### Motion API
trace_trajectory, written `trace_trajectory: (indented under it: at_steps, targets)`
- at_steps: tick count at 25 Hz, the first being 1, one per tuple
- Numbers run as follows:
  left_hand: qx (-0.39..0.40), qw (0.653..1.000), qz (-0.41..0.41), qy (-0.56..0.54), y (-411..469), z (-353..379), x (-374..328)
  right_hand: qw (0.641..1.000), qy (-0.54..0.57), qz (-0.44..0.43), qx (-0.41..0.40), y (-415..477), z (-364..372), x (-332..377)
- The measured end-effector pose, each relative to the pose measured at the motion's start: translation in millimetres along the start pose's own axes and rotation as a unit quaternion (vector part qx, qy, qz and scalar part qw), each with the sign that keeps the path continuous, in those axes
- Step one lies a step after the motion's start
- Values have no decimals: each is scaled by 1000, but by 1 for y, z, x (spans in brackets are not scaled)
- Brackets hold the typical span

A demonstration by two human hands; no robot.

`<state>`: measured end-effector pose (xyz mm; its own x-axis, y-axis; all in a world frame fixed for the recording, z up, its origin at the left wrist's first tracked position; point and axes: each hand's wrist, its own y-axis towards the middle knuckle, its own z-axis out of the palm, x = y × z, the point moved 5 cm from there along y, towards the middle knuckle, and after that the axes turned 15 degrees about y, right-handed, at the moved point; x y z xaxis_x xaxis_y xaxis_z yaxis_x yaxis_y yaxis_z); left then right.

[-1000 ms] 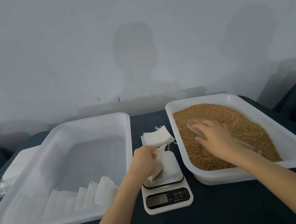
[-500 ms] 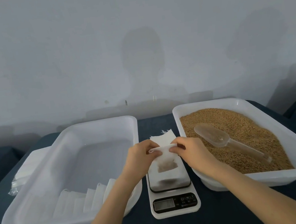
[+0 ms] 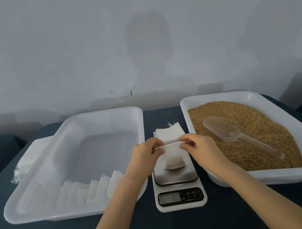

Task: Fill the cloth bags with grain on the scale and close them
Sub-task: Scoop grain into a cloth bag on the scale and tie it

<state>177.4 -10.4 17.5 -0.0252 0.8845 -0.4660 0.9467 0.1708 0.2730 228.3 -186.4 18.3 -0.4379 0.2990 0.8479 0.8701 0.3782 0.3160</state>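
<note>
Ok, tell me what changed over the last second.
The right hand let go of the clear plastic scoop, leaving it on the brown grain, and moved left to pinch the top of the small white cloth bag on the white digital scale. The left hand kept holding that bag. The grain's white plastic tray stayed put.

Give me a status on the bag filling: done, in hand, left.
Done: a row of white bags leans inside the left tray, apparently finished. In hand: the left hand and right hand pinch the top edge of the bag standing on the scale, its bottom bulging; the scoop lies in the grain. Left: closing this bag, then the stack of empty bags behind the scale.
</note>
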Motion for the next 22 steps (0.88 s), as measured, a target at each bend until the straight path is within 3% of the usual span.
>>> trace_trajectory:
  at_steps: [22]
  targets:
    - [-9,1000,-7,-3,-1,2,3,1000,-3,-11,-7,-2,-3,2]
